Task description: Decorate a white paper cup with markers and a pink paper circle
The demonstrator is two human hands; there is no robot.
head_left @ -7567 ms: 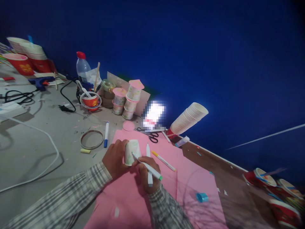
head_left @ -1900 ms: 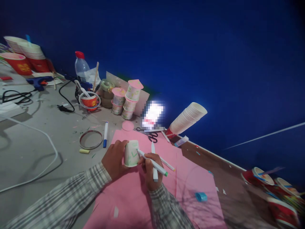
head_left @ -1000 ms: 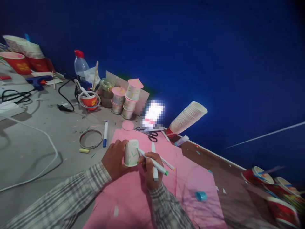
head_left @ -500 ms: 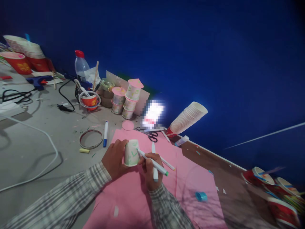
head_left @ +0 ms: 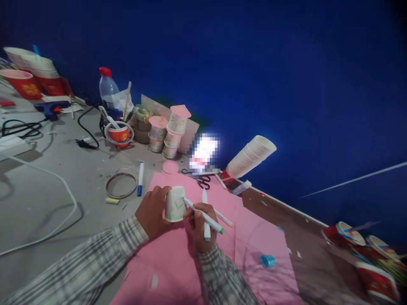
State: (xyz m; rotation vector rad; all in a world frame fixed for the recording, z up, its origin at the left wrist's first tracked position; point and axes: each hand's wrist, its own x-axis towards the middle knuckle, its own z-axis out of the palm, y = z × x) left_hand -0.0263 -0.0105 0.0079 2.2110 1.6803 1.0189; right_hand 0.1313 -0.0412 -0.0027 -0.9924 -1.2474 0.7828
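A white paper cup (head_left: 175,207) with green marks drawn on its side stands upside down over the pink paper. My left hand (head_left: 154,212) is closed around its left side. In my right hand (head_left: 202,224) a green-ended marker (head_left: 210,221) is gripped, its tip touching the cup's right side. A second white marker (head_left: 207,233) also sticks out from between the right hand's fingers. Just right of that hand, a yellow-ended marker (head_left: 226,219) lies on the pink paper (head_left: 165,258).
Behind the cup are scissors (head_left: 203,181), a pink disc (head_left: 170,167) and stacked decorated cups (head_left: 174,134). A blue-capped marker (head_left: 140,178) and tape roll (head_left: 121,185) lie left. A leaning cup stack (head_left: 249,159), glue stick (head_left: 242,187) and blue tape roll (head_left: 268,261) are right.
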